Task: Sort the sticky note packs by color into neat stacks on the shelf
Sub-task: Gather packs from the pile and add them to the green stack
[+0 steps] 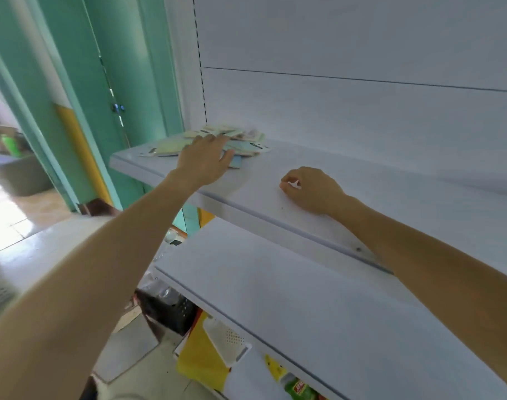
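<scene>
A loose heap of sticky note packs (246,138) in pale yellow, green, blue and pink lies at the left end of the upper white shelf (362,180). My left hand (204,160) rests flat on the heap's front side, fingers spread, with a blue pack (236,162) under its thumb. Whether it grips a pack I cannot tell. My right hand (311,189) sits on the bare shelf to the right of the heap, fingers curled into a loose fist with nothing visible in it.
A second white shelf (304,298) juts out below. Under it are yellow and white items (212,353), a black crate (174,310) and a green packet (300,389). A teal door frame (110,82) and a grey bin (21,174) stand at the left.
</scene>
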